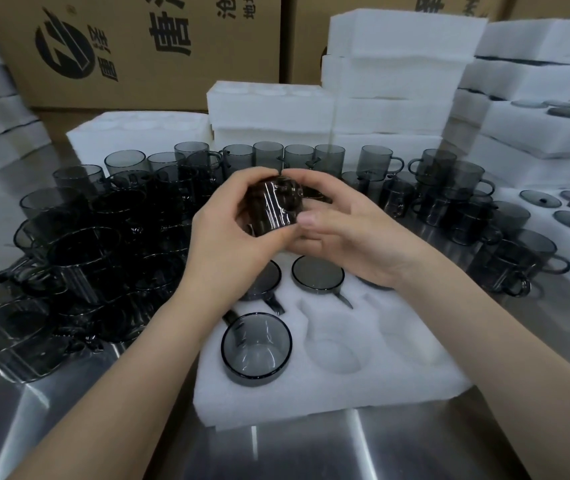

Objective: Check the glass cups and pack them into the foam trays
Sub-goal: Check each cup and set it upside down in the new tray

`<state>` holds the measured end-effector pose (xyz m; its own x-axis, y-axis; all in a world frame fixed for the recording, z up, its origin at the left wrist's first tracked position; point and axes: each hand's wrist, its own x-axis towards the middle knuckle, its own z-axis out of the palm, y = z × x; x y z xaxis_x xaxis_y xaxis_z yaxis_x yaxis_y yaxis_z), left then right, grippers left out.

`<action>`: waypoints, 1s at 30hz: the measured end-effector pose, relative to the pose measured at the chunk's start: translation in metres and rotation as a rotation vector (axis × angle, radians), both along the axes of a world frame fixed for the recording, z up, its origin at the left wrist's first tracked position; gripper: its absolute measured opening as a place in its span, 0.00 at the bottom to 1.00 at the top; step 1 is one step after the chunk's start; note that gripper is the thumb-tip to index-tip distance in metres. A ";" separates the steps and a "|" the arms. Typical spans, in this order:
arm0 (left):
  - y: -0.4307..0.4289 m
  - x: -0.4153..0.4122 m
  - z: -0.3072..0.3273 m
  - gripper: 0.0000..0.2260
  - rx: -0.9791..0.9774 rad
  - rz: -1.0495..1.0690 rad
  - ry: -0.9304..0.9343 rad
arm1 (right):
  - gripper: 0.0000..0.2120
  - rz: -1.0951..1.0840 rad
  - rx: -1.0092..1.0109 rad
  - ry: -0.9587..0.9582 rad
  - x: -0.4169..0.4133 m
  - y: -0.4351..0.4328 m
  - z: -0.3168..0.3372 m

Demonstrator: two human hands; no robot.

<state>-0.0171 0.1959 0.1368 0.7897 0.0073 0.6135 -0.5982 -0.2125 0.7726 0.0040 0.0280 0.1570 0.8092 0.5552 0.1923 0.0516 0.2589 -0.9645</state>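
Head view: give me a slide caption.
Left hand and right hand hold a smoky glass cup above a foam tray.

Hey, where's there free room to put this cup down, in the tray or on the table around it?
For the held cup, the foam tray has an empty well right of the front-left cup; another seems free farther right. Bare steel table lies in front of the tray. Loose cups crowd its left and right sides.

Left hand, right hand: two. Held cup: one. Front tray: one. Packed cups: at least three.
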 end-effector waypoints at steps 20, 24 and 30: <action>0.001 -0.001 0.001 0.45 -0.014 -0.157 0.136 | 0.21 -0.226 -0.067 -0.071 0.001 -0.002 0.002; -0.001 0.000 0.001 0.38 -0.066 -0.190 0.142 | 0.21 -0.096 0.056 0.096 0.003 -0.004 0.004; 0.003 0.001 0.001 0.32 -0.219 -0.244 0.166 | 0.18 0.104 0.104 0.067 0.001 -0.009 0.003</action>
